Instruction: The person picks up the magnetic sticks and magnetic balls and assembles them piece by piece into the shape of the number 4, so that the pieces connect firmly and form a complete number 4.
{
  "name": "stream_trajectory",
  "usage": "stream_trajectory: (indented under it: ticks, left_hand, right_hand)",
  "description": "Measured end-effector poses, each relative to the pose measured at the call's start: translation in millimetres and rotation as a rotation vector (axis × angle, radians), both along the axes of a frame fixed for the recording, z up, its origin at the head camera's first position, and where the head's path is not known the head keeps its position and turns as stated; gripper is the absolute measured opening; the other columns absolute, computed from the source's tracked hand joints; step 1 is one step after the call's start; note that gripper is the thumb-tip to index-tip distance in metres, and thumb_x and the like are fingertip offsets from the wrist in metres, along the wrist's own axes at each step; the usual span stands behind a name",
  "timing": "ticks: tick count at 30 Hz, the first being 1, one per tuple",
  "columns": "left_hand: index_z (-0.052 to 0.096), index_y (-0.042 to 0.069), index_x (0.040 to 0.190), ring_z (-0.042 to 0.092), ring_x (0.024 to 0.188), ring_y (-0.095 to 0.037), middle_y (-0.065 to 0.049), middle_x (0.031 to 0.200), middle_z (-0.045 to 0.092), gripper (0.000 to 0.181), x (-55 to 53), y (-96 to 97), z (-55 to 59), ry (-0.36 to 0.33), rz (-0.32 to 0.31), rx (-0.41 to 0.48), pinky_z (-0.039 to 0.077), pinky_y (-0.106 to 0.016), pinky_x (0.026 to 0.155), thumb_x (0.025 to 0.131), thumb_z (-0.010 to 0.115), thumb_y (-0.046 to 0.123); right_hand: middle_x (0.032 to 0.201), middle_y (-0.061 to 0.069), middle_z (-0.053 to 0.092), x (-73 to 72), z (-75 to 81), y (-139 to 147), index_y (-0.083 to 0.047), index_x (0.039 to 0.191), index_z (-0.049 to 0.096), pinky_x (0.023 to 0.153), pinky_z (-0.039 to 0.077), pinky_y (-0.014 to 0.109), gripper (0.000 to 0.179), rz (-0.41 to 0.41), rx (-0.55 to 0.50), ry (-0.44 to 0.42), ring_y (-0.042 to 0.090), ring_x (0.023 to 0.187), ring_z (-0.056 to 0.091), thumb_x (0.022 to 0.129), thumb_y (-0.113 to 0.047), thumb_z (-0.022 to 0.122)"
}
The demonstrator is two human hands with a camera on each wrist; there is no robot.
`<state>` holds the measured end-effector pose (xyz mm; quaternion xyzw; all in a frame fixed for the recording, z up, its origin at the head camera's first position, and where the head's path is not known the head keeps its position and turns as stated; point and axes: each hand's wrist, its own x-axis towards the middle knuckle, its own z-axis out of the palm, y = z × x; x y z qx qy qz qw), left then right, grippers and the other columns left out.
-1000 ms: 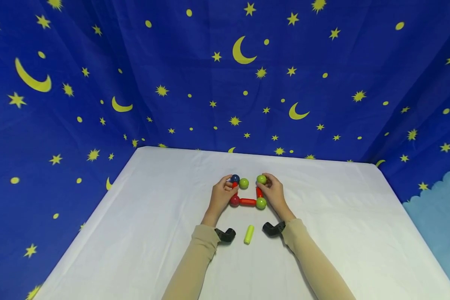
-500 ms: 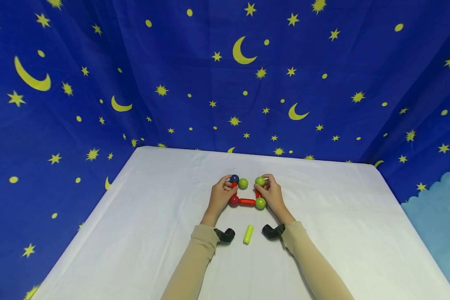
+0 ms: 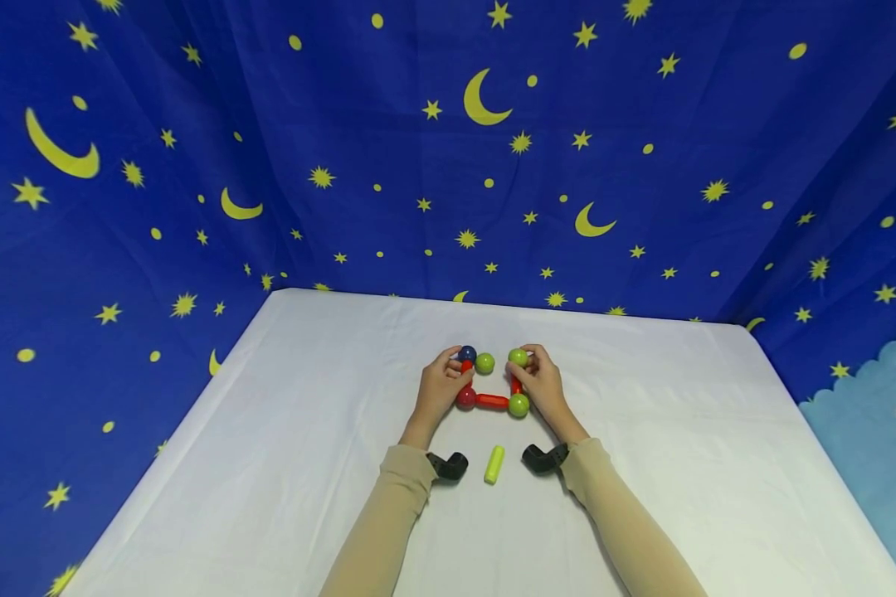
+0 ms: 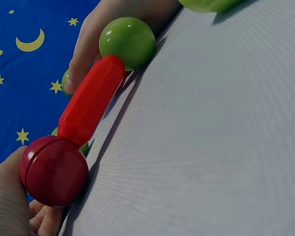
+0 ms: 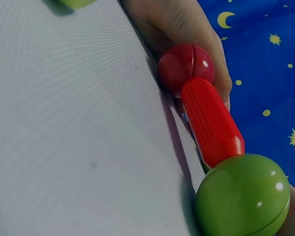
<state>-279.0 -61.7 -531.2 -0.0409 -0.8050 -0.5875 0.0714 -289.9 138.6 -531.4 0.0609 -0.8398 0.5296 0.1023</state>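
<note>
A U-shaped frame of magnetic rods and balls lies on the white-covered table. Its front red rod (image 3: pixel 492 401) joins a dark red ball (image 3: pixel 466 399) to a near green ball (image 3: pixel 518 405). On the left, my left hand (image 3: pixel 439 387) pinches the left red rod (image 3: pixel 466 368), which runs between the dark red ball and a dark blue ball (image 3: pixel 467 355). My right hand (image 3: pixel 545 385) holds the right red rod (image 3: pixel 516 386), its fingers at the far green ball (image 3: pixel 518 356). Beside the blue ball sits another green ball (image 3: pixel 484 363). Both wrist views show the front rod (image 4: pixel 92 101) close up.
A yellow-green rod (image 3: pixel 495 464) lies on the white tablecloth (image 3: pixel 343 464), between the two black wrist cameras (image 3: pixel 450 468) and nearer the body. Blue curtains (image 3: pixel 388 149) with moons and stars hang behind and along the sides of the table.
The far green ball in my right hand shifts slightly toward me and left, then slightly back away. The left hand stays in place on its rod.
</note>
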Motion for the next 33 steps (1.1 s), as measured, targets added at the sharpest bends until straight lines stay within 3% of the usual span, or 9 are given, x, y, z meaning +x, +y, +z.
stream_trajectory:
  ticks: [11,18,27,33]
  left_hand:
    - [0.056,0.005,0.13,0.061,0.072,-0.009,-0.014,0.092,0.068,0.05,-0.2,0.3,-0.1,-0.009,0.011,-0.012,0.05,-0.017,0.063,0.083,0.072,0.014]
    - [0.056,0.006,0.13,0.061,0.073,-0.012,-0.014,0.093,0.068,0.051,-0.2,0.2,-1.5,-0.009,0.012,-0.019,0.049,-0.015,0.063,0.083,0.073,0.014]
    - [0.056,0.005,0.129,0.06,0.071,-0.008,-0.014,0.092,0.068,0.05,-1.3,-0.6,-2.0,-0.003,0.003,0.001,0.049,-0.016,0.062,0.082,0.073,0.013]
    - [0.056,0.004,0.129,0.06,0.071,-0.009,-0.015,0.092,0.068,0.051,-1.0,-0.8,-1.5,0.002,-0.005,0.01,0.049,-0.016,0.062,0.082,0.073,0.013]
  right_hand:
    - [0.087,0.016,0.06,1.1,6.6,1,-0.001,0.118,0.056,0.06,0.041,0.013,0.037,-0.006,-0.11,-0.03,0.007,0.071,0.05,0.086,-0.015,0.07]
    - [0.089,0.018,0.058,19.3,35.9,-6,0.007,0.12,0.053,0.061,0.041,0.011,0.037,0.011,-0.17,-0.045,0.007,0.07,0.05,0.087,-0.004,0.066]
    - [0.095,0.022,0.058,16.8,34.6,-3,0.007,0.121,0.055,0.057,0.041,0.013,0.039,0.008,-0.217,-0.053,0.007,0.068,0.05,0.085,-0.002,0.067]
    - [0.094,0.011,0.057,2.6,13.1,2,0.0,0.122,0.057,0.059,0.04,0.013,0.04,-0.024,-0.212,-0.1,0.002,0.066,0.048,0.085,-0.009,0.069]
